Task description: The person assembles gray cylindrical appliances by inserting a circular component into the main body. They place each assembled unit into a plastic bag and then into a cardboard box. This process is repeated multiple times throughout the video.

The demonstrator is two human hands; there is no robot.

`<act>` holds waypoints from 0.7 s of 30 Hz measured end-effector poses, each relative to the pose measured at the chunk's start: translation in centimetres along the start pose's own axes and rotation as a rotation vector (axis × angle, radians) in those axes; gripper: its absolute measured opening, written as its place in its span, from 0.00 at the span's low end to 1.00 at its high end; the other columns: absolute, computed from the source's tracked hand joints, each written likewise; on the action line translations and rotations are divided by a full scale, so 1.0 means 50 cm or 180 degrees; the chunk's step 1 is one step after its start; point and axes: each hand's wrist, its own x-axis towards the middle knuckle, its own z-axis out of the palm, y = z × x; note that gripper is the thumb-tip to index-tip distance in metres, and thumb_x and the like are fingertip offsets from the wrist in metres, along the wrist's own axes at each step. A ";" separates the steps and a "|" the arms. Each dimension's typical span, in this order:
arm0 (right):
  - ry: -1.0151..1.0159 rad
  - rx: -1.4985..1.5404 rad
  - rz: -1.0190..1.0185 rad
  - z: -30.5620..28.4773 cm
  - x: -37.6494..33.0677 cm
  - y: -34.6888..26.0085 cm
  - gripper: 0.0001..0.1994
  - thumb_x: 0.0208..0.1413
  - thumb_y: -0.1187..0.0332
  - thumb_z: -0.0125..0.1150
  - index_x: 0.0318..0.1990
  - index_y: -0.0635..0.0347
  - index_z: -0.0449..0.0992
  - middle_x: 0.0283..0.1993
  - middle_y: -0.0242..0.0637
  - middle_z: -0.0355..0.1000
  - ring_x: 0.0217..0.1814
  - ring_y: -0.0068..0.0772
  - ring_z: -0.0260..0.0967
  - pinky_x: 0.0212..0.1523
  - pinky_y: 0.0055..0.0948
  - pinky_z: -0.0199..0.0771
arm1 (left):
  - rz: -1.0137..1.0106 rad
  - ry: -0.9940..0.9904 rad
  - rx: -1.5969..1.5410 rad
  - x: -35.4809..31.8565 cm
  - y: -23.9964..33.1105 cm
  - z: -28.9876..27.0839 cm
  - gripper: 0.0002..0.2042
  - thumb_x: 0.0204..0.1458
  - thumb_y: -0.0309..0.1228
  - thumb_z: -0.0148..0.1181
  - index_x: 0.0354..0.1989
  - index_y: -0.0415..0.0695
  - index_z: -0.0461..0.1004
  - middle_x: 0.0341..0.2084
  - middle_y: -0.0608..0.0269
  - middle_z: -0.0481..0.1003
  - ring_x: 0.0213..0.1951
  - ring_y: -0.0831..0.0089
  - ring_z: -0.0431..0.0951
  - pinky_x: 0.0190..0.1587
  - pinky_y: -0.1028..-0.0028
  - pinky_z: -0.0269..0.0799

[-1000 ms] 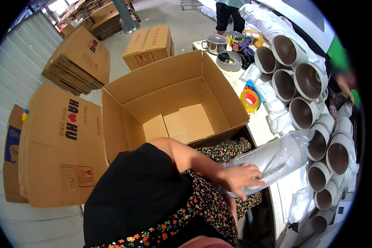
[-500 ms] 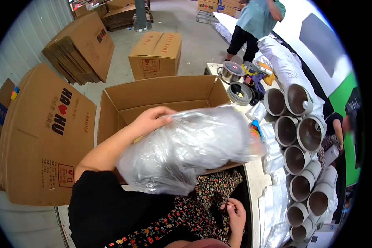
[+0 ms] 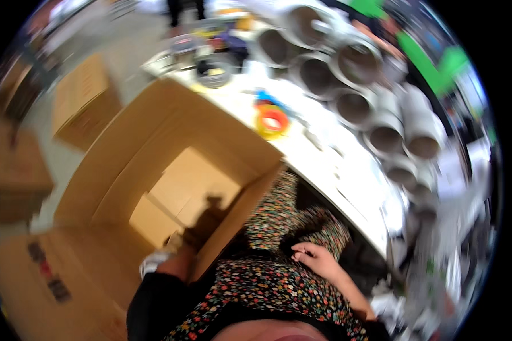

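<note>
My left hand (image 3: 175, 243) is down inside an open cardboard box (image 3: 136, 142), at its near-left corner. Motion blur and my forearm hide most of its fingers. Beside that forearm shows a small whitish, shiny patch, apparently clear plastic wrapping (image 3: 152, 262); the rest of it is out of sight. My right hand (image 3: 317, 260) rests over my flower-patterned apron (image 3: 267, 275), fingers loosely bent and a little apart, with nothing seen in them. The box's bare brown bottom (image 3: 193, 182) is lit, with a shadow across it.
Along the right runs a white table (image 3: 324, 165) with yellow and orange tape rolls (image 3: 272, 121), pots (image 3: 213, 71) and stacked wide grey-white cylinders (image 3: 355, 108). A closed carton (image 3: 85, 102) stands on the floor beyond the box. Flattened cartons (image 3: 51, 278) lean at the left.
The view has swung right. My left hand has gone from above the box, with a plastic-wrapped bundle, down into it; the bundle is mostly hidden now. My right hand's fingers have loosened.
</note>
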 end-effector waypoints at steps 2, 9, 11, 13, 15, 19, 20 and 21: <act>0.0204 -0.0535 0.0093 -0.049 -0.038 -0.009 0.14 0.55 0.65 0.58 0.46 0.62 0.72 0.37 0.33 0.74 0.39 0.22 0.68 0.42 0.22 0.67 | 0.0055 0.0126 -0.0445 0.036 0.029 0.039 0.09 0.49 0.34 0.53 0.34 0.44 0.75 0.30 0.56 0.74 0.32 0.63 0.74 0.34 0.67 0.70; 0.2783 0.0696 -0.0375 -0.339 -0.095 0.034 0.18 0.57 0.56 0.51 0.45 0.62 0.70 0.32 0.33 0.70 0.35 0.24 0.66 0.41 0.25 0.68 | 0.0144 0.0153 -0.1957 0.005 -0.051 0.072 0.07 0.53 0.31 0.52 0.32 0.42 0.74 0.26 0.62 0.73 0.27 0.70 0.71 0.29 0.71 0.69; 0.3134 0.1797 -0.1278 -0.469 -0.036 -0.039 0.20 0.57 0.55 0.51 0.48 0.62 0.67 0.32 0.36 0.70 0.34 0.27 0.68 0.39 0.27 0.69 | 0.0373 0.0225 -0.2822 -0.015 -0.120 0.058 0.07 0.54 0.31 0.51 0.31 0.41 0.73 0.25 0.63 0.72 0.25 0.72 0.71 0.28 0.73 0.68; 0.3076 0.2437 -0.1532 -0.629 0.003 -0.074 0.25 0.57 0.48 0.49 0.49 0.62 0.62 0.36 0.40 0.70 0.34 0.32 0.69 0.36 0.31 0.71 | 0.0669 -0.0246 -0.2905 -0.078 -0.058 -0.050 0.06 0.56 0.29 0.49 0.36 0.41 0.72 0.27 0.64 0.73 0.28 0.76 0.71 0.31 0.78 0.69; 0.3477 0.3373 -0.1636 -0.774 0.040 -0.098 0.26 0.57 0.47 0.48 0.51 0.60 0.59 0.39 0.42 0.68 0.31 0.33 0.68 0.29 0.31 0.71 | -0.0114 0.0298 -0.3284 -0.187 0.117 -0.157 0.08 0.57 0.30 0.49 0.39 0.40 0.70 0.30 0.64 0.73 0.32 0.78 0.72 0.36 0.79 0.68; 0.4112 0.3563 -0.1954 -0.903 0.084 -0.132 0.18 0.54 0.58 0.55 0.43 0.64 0.64 0.38 0.43 0.67 0.35 0.36 0.68 0.33 0.35 0.74 | 0.0629 0.0715 -0.2962 -0.210 0.232 -0.259 0.10 0.57 0.30 0.50 0.44 0.38 0.69 0.34 0.63 0.73 0.38 0.77 0.72 0.40 0.78 0.68; 0.4084 0.3595 -0.2192 -0.916 0.093 -0.117 0.16 0.53 0.61 0.56 0.41 0.65 0.65 0.38 0.42 0.67 0.36 0.37 0.69 0.34 0.35 0.74 | 0.0782 0.0824 -0.2920 -0.219 0.280 -0.289 0.11 0.57 0.30 0.50 0.45 0.38 0.69 0.35 0.63 0.73 0.39 0.76 0.72 0.41 0.77 0.68; 0.3913 0.3480 -0.2293 -0.895 0.101 -0.108 0.15 0.52 0.64 0.55 0.41 0.66 0.65 0.38 0.41 0.67 0.36 0.36 0.69 0.35 0.34 0.74 | 0.0919 0.0939 -0.2854 -0.233 0.324 -0.318 0.12 0.57 0.30 0.51 0.45 0.37 0.69 0.36 0.62 0.73 0.40 0.75 0.72 0.43 0.76 0.68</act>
